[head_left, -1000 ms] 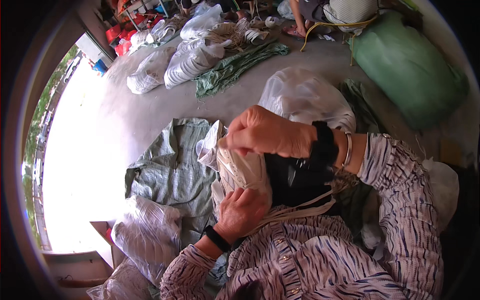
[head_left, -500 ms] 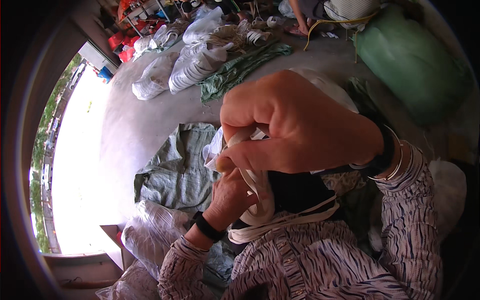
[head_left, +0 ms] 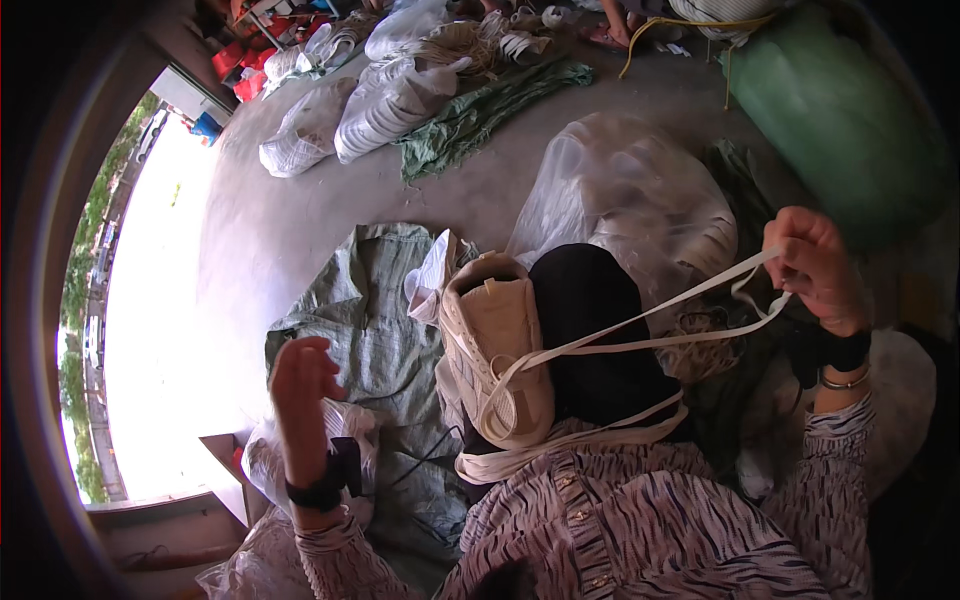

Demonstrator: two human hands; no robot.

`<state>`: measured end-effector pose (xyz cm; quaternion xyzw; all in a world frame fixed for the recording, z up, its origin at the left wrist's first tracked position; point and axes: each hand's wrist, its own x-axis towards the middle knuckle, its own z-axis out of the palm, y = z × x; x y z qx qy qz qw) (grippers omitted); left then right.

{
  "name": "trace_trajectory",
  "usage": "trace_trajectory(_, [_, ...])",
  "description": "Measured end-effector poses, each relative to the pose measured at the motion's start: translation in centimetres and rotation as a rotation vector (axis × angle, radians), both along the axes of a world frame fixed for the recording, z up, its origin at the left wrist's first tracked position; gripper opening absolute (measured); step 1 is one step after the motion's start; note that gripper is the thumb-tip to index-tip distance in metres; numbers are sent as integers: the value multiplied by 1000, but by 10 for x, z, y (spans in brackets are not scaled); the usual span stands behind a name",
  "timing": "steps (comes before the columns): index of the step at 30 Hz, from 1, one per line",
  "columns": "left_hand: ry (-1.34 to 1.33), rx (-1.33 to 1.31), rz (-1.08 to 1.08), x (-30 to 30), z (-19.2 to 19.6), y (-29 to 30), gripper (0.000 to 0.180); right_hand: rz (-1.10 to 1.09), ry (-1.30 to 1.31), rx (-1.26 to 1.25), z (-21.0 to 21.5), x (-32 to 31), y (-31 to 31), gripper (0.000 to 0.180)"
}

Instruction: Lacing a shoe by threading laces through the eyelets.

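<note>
A beige sneaker [head_left: 495,340] rests on my lap, its opening facing away from me and its toe toward me. A long cream shoelace [head_left: 640,325] runs from the front of the sneaker to the right in two strands. My right hand [head_left: 818,270] pinches that shoelace and holds it stretched out at the far right. Raised on the left, apart from the sneaker, my left hand [head_left: 303,395] holds nothing, its fingers loosely bent. More cream laces [head_left: 570,452] lie across my lap.
A green woven sack [head_left: 370,290] lies on the floor, with a white-and-grey shoe [head_left: 433,275] beside the sneaker. Ahead is a clear plastic bag [head_left: 630,190]; a big green sack [head_left: 840,130] stands far right. Bagged white goods [head_left: 395,110] lie farther off, near another person's hand [head_left: 618,30].
My hands, close together over the sneaker before, have parted. The right moved right, drawing the shoelace out; the left let go and moved left. The sneaker is now in full view.
</note>
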<state>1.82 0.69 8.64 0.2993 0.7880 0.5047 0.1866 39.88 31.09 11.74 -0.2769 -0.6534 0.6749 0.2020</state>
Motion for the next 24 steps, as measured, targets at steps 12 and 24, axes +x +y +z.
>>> trace_trajectory(12, [343, -123, -579, 60, -45, 46, 15, -11, -217, 177, 5, -1, -1, 20])
trace_trajectory(24, [-940, 855, 572, -201, -75, -165, 18, -803, 97, -531, -202, 147, 64, 16])
